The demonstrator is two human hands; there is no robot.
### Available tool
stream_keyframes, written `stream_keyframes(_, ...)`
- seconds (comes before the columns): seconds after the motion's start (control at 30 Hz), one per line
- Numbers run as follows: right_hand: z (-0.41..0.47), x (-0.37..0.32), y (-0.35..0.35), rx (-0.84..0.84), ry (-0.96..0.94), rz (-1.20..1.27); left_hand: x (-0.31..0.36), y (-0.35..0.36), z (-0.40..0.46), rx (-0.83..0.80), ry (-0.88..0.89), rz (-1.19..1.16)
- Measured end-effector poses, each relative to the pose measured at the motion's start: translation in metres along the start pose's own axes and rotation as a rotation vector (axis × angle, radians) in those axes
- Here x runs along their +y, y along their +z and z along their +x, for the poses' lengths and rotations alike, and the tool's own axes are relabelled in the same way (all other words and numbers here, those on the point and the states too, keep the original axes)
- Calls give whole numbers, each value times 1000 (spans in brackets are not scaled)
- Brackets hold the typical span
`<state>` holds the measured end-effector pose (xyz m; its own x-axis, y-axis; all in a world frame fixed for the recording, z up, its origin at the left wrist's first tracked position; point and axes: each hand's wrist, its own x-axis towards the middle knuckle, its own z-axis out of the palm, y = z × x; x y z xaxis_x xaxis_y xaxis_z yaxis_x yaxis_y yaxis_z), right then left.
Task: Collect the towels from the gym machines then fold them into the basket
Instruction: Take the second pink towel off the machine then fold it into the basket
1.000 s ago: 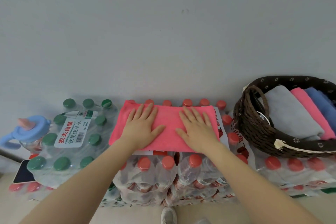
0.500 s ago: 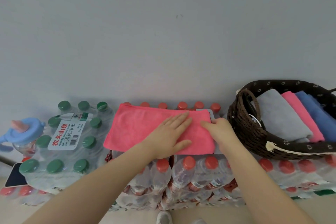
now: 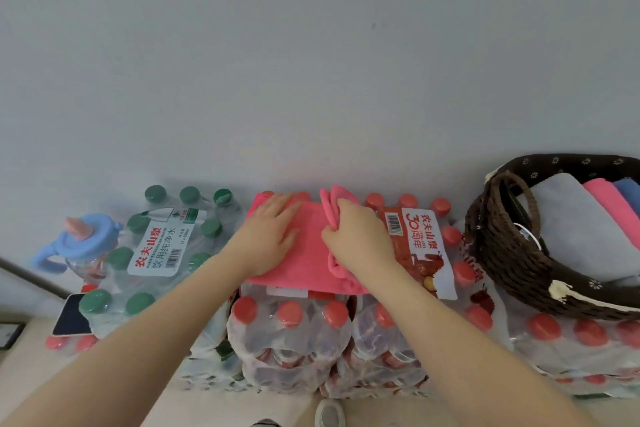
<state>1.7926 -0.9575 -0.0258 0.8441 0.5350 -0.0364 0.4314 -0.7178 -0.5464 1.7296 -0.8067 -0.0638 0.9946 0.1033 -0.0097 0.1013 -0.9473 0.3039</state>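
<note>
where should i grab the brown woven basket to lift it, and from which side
Take the brown woven basket by its arched handle at the left end, reaching from above. The handle stands upright and clear of the folded grey towel, with an open gap under the arch. A right handle is out of view.

My left hand (image 3: 273, 236) presses flat on the pink towel (image 3: 308, 253), left of the basket (image 3: 512, 253); my right hand (image 3: 356, 239) pinches its folded edge.
</note>
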Motion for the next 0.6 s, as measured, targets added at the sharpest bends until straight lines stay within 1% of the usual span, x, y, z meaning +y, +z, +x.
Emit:
stream_keyframes(0.1, 7, -17, 23, -4, 20, -91, -19, -6, -8, 8, -277, -70)
stream_keyframes(0.17, 10, -20, 34, -20, 54, -132, -23, -9, -11, -39, -443, -138)
stream_keyframes(0.23, 9, -20, 42, -41, 72, -143, -26, -12, -13, -80, -557, -260)
stream_keyframes(0.33, 8, -19, 45, -103, 41, -144, -30, -15, -13, -165, -592, -389)
stream_keyframes(0.4, 5, -21, 48, -116, 15, -174, -32, -17, -14, -187, -604, -449)
stream_keyframes(0.43, 2, -23, 50, -100, 2, -212, -32, -18, -14, -180, -607, -477)
stream_keyframes(0.53, -10, -19, 60, 20, -13, -362, -35, -21, -14, -143, -609, -590)
stream_keyframes(0.6, -16, -13, 65, 9, 34, -422, -36, -22, -15, -91, -591, -705)
